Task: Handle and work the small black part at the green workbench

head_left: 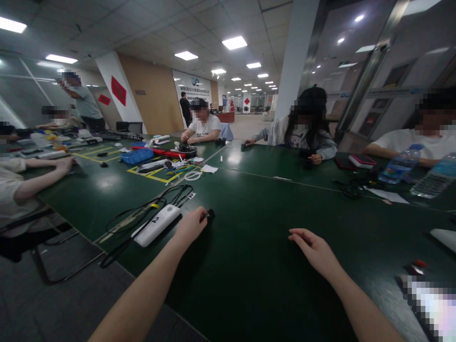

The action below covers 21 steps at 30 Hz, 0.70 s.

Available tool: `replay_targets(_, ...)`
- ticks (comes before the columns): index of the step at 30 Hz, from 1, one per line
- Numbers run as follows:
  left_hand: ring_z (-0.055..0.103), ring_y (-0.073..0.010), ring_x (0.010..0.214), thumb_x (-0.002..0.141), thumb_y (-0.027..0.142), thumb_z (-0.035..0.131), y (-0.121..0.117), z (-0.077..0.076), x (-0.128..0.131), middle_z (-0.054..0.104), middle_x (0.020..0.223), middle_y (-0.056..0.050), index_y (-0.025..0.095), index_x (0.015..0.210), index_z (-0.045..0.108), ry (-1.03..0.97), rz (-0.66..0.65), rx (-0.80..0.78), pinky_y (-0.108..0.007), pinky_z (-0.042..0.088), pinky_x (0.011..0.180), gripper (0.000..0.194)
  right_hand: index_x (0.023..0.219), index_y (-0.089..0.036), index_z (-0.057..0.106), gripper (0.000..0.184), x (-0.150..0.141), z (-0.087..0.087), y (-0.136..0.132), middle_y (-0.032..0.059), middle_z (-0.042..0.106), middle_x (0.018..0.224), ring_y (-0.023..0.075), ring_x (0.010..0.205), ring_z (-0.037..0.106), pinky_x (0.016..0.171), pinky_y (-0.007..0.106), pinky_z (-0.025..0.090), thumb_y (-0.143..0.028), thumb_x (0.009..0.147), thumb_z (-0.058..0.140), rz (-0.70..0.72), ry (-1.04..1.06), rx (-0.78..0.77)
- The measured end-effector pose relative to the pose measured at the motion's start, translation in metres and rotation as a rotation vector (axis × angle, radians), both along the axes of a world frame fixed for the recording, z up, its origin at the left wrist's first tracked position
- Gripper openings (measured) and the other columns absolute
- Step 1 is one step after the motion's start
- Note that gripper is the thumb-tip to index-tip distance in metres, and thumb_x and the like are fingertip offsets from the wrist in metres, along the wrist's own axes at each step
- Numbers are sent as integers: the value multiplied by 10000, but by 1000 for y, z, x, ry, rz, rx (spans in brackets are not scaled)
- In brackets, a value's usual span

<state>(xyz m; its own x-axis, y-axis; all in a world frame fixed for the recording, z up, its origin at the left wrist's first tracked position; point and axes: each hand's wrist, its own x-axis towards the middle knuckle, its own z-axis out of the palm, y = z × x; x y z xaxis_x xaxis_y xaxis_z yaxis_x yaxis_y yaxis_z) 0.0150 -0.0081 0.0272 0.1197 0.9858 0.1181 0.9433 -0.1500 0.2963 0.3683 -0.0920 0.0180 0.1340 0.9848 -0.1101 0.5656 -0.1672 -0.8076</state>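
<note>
Reaching forward from the lower left, the left forearm runs up and inward over the green table (249, 285), and the left hand (192, 227) sits at its end with the back of the hand turned up. Its thumb and fingers are pinched around a small black object (211, 214), which pokes out past the fingertips toward the middle of the table; the object is too small and dark to make out further. Just beside this hand, on its outer side, lies a white power bank (156, 225) marked with a 2, set at a slant, with black cables (142, 209) looping over and behind it.

Entering from the lower right, the other forearm angles up and inward. The right hand (311, 249) is well apart from the left, its fingers pointing inward and slightly bent, the thumb held close below them. It appears to hold nothing, the fingers loosely drawn together with a narrow opening between thumb and forefinger. Beyond both hands, a blue tray (137, 156) and a white coiled cable (193, 176) lie on the table.
</note>
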Motion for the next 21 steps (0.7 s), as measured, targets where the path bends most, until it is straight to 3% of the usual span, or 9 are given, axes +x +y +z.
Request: replay_targets(21, 566, -172, 818, 789, 222, 416, -1, -3, 8, 588, 904, -33, 209, 882, 469, 198, -43, 57, -254, 377, 626, 108, 1045, -245, 550, 328, 0, 1, -1, 32, 636, 992, 213, 956, 569, 792, 355, 445, -399, 782, 429, 14, -2, 16)
